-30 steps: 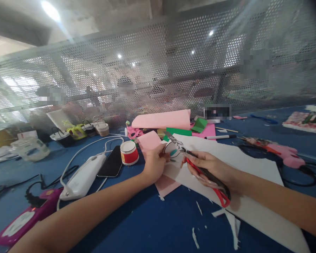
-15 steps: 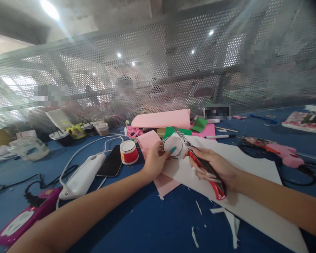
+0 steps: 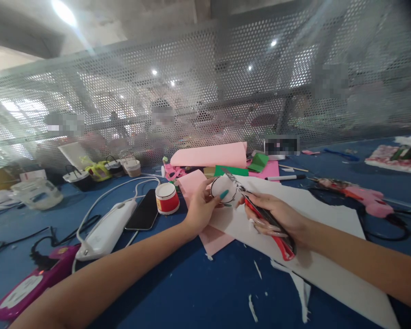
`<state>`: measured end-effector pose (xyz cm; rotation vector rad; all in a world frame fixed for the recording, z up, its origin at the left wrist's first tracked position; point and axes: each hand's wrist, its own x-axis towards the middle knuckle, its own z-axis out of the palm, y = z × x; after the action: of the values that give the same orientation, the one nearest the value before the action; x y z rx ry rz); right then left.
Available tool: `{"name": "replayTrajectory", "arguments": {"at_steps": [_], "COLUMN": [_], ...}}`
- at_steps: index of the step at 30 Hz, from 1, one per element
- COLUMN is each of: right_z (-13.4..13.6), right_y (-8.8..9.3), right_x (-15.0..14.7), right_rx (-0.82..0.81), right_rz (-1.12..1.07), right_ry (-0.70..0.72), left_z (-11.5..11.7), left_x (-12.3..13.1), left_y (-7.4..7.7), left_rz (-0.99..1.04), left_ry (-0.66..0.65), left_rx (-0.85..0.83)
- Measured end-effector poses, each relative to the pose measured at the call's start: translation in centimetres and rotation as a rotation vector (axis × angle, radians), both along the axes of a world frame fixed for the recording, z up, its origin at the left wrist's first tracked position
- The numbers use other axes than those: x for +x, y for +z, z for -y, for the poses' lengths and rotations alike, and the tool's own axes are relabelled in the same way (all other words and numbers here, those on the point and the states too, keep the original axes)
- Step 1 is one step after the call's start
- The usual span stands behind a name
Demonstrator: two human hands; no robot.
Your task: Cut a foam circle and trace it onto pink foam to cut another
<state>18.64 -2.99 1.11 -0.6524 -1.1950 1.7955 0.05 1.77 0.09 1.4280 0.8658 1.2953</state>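
Observation:
My left hand (image 3: pixel 199 211) pinches a white paper circle (image 3: pixel 223 188) with a dark drawn outline, held up over the blue table. My right hand (image 3: pixel 277 217) grips red-and-black scissors (image 3: pixel 260 214), whose blades reach the circle's right edge. Both hands hover above a large white sheet (image 3: pixel 315 219) and a pink sheet (image 3: pixel 194 182) that lie on the table.
A red-and-white small tub (image 3: pixel 167 198), a black phone (image 3: pixel 144 214) and a white power bank (image 3: pixel 106 232) with cables lie to the left. Pink and green papers (image 3: pixel 226 161), a pen (image 3: pixel 286 177) and a pink glue gun (image 3: pixel 359 196) lie behind. A perforated metal screen (image 3: pixel 205 87) stands at the back.
The paper circle has been turned and raised a little in my left hand. The scissors have closed in along its right edge, my right hand shifting slightly left.

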Motion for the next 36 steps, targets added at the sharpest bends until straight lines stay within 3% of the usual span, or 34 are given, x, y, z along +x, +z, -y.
{"name": "replayTrajectory", "arguments": {"at_steps": [9, 20, 30, 36], "right_z": [0.1, 0.0, 0.0, -0.2], "right_y": [0.1, 0.1, 0.4, 0.0], "right_x": [0.1, 0.0, -0.3, -0.1], "right_rx": [-0.019, -0.054, -0.117, -0.100], "right_rz": [0.035, -0.031, -0.094, -0.094], "right_ry": [-0.035, -0.086, -0.256, -0.244], "left_z": [0.2, 0.1, -0.3, -0.3], "left_x": [-0.2, -0.3, -0.3, -0.3], "left_y": [-0.1, -0.4, -0.9, -0.5], "left_rz": [-0.019, -0.151, -0.108, -0.317], "left_ry": [-0.110, -0.058, -0.023, 0.162], "left_rx": [0.074, 0.103, 0.087, 0.199]}}
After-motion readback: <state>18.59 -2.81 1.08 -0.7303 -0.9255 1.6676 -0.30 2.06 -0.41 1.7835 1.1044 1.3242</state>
